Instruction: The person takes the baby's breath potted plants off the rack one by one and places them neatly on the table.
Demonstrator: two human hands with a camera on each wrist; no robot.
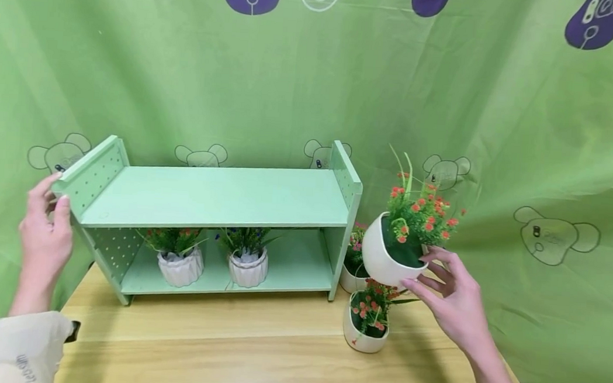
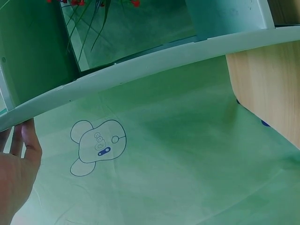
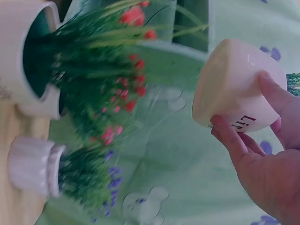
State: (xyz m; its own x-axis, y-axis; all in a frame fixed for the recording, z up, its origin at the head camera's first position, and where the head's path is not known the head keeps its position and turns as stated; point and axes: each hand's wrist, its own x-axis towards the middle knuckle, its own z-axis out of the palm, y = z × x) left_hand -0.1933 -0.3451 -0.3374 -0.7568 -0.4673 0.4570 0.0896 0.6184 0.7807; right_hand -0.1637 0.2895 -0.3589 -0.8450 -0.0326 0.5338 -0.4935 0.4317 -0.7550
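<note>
My right hand (image 1: 455,297) holds a potted plant (image 1: 393,249) with red flowers, thumb and fingers on its round white pot. The pot is raised and tilted toward me; in the right wrist view dark lettering shows on the pot (image 3: 243,89). My left hand (image 1: 46,240) touches the front upper corner of the left side panel (image 1: 93,181) of a light green two-tier shelf (image 1: 222,195). In the left wrist view its fingertips (image 2: 29,129) are against the panel's outer face.
Two small plants in ribbed white pots, one red-flowered (image 1: 180,267) and one purple-flowered (image 1: 249,270), stand on the lower tier. Right of the shelf, a red-flowered pot (image 1: 363,338) and a pink-flowered pot (image 1: 352,282) stand on the wooden table (image 1: 254,352). A green curtain (image 1: 271,78) hangs behind.
</note>
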